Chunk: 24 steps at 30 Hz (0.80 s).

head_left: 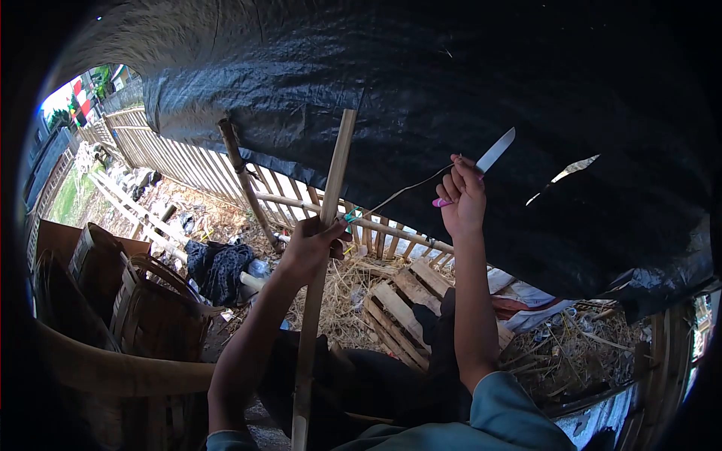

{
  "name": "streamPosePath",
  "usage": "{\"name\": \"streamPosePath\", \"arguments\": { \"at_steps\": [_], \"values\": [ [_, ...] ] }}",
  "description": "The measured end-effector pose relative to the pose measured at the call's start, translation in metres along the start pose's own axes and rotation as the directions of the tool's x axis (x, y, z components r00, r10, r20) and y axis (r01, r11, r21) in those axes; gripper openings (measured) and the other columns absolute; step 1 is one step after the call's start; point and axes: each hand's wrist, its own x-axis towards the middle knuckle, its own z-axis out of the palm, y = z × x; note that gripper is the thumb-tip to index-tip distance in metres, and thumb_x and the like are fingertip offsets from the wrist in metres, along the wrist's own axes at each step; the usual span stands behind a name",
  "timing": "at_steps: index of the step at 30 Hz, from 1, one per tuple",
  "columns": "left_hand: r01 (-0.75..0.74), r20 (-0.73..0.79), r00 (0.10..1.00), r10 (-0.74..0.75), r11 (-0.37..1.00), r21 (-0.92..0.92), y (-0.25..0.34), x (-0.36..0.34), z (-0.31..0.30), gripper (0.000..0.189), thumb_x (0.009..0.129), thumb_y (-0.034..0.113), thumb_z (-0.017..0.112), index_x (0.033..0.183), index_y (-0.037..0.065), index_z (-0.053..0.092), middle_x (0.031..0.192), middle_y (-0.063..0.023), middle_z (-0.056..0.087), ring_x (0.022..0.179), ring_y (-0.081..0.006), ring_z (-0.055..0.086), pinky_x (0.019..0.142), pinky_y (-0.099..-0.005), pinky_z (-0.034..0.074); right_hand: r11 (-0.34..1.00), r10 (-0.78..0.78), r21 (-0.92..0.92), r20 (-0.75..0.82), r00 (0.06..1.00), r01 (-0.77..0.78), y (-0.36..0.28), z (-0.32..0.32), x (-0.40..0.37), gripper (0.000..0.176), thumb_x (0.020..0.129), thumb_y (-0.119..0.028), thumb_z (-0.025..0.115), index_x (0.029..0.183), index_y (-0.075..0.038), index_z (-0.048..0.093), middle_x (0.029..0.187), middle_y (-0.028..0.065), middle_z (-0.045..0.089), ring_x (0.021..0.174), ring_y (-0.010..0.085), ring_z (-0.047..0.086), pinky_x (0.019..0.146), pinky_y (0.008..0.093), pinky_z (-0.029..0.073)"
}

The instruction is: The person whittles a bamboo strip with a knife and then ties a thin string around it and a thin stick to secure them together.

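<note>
My left hand (pixel 307 248) is closed around a long, pale bamboo slat (pixel 336 169), which stands nearly upright and runs down toward my lap. A small green bit (pixel 350 216) shows at its fingers; I cannot make out what it is. Raised to the right, my right hand (pixel 462 197) grips a knife (pixel 496 150) with a pink handle, the blade pointing up and right. A thin, pale strand (pixel 402 192) stretches from near my left fingers to my right fingertips.
A black tarp (pixel 466 83) hangs in front, with a torn hole at right. Behind it runs a bamboo fence (pixel 180 154). Woven baskets (pixel 162 308) stand at left beside a thick bamboo pole (pixel 128 372). A wooden pallet (pixel 398 312) lies on straw-littered ground.
</note>
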Motion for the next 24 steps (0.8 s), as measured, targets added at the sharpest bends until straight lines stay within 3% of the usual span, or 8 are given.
{"name": "streamPosePath", "arguments": {
  "at_steps": [11, 16, 23, 24],
  "values": [
    [-0.009, -0.003, 1.000, 0.009, 0.999, 0.044, -0.004, 0.000, -0.004, 0.030, 0.090, 0.023, 0.061, 0.090, -0.007, 0.061, 0.073, -0.0088, 0.063, 0.055, -0.0118, 0.056, 0.050, -0.0247, 0.045, 0.997, 0.061, 0.042, 0.029, 0.998, -0.062, -0.004, -0.005, 0.000, 0.007, 0.087, -0.012, 0.060, 0.091, -0.006, 0.063, 0.055, -0.0060, 0.033, 0.044, 0.0041, 0.024, 0.044, 0.0226, 0.020],
    [0.009, -0.048, 0.999, -0.004, 0.994, 0.109, -0.003, 0.000, -0.005, 0.028, 0.091, 0.021, 0.060, 0.091, -0.008, 0.063, 0.074, -0.0084, 0.065, 0.055, -0.0114, 0.057, 0.051, -0.0250, 0.046, 0.951, 0.255, 0.151, 0.117, 0.960, -0.271, -0.006, 0.010, -0.007, 0.008, 0.089, -0.013, 0.056, 0.096, -0.009, 0.060, 0.066, -0.0019, 0.044, 0.044, 0.0039, 0.027, 0.043, 0.0208, 0.023],
    [0.042, -0.064, 0.997, -0.035, 0.993, 0.110, -0.003, 0.001, -0.007, 0.027, 0.090, 0.019, 0.062, 0.090, -0.007, 0.064, 0.076, -0.0084, 0.065, 0.057, -0.0105, 0.057, 0.052, -0.0239, 0.046, 0.891, 0.275, 0.246, 0.378, 0.884, -0.382, 0.008, 0.017, -0.017, 0.008, 0.093, -0.014, 0.051, 0.097, -0.010, 0.056, 0.065, -0.0027, 0.041, 0.042, 0.0036, 0.025, 0.039, 0.0203, 0.021],
    [0.032, -0.066, 0.997, -0.025, 0.994, 0.102, -0.003, 0.000, -0.007, 0.027, 0.090, 0.020, 0.062, 0.091, -0.007, 0.063, 0.076, -0.0086, 0.065, 0.057, -0.0106, 0.057, 0.053, -0.0238, 0.046, 0.897, 0.273, 0.240, 0.359, 0.892, -0.371, 0.009, 0.017, -0.016, 0.008, 0.093, -0.014, 0.051, 0.097, -0.010, 0.056, 0.064, -0.0032, 0.040, 0.042, 0.0035, 0.025, 0.039, 0.0202, 0.020]
  ]
}}
